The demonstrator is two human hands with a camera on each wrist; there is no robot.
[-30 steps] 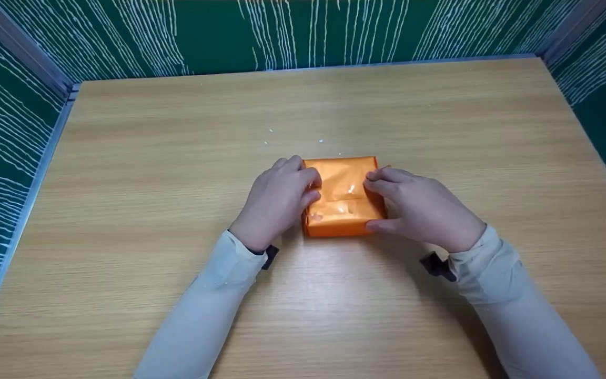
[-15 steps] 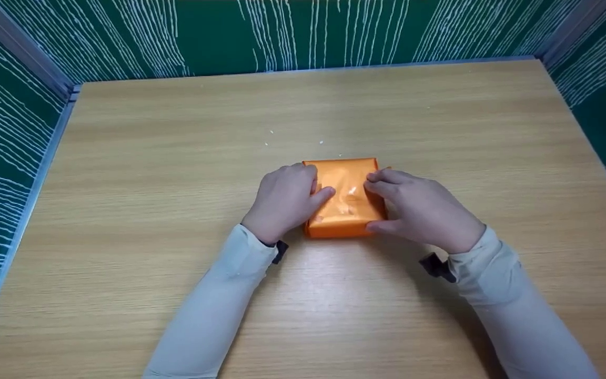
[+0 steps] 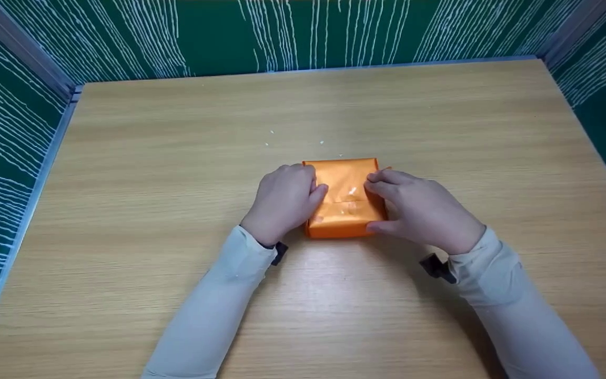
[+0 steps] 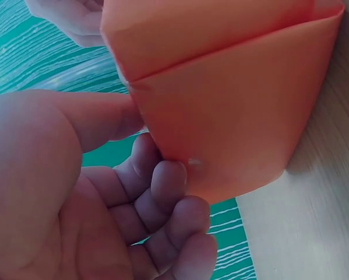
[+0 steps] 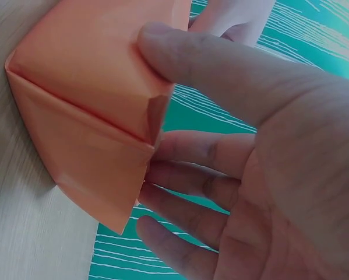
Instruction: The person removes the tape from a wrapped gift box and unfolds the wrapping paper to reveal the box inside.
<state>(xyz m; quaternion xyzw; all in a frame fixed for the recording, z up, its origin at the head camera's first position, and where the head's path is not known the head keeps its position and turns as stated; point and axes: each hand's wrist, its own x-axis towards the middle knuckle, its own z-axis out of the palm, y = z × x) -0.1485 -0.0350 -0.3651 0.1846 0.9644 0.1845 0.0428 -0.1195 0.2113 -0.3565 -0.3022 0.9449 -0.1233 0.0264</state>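
A box-shaped package wrapped in shiny orange paper (image 3: 342,197) lies on the table in the head view. My left hand (image 3: 286,197) is at its left side, thumb on the top edge and fingers curled against the folded end. In the left wrist view, the thumb and fingertips pinch the edge of the orange paper (image 4: 221,128), beside a small shiny spot. My right hand (image 3: 421,208) holds the right side. Its thumb (image 5: 191,52) presses the front face in the right wrist view, and its fingers lie along the top edge. Folded flaps show at both ends.
Small white specks (image 3: 322,142) lie on the wooden table (image 3: 177,137) behind the package. Green panels (image 3: 213,37) with white wavy lines border the table at the back and both sides. Dark wrist mounts (image 3: 438,267) sit at the sleeve cuffs.
The left hand has shifted slightly right and toward me, its thumb now over the package's top edge. In the last half second that thumb drew back a little. The right hand stays still.
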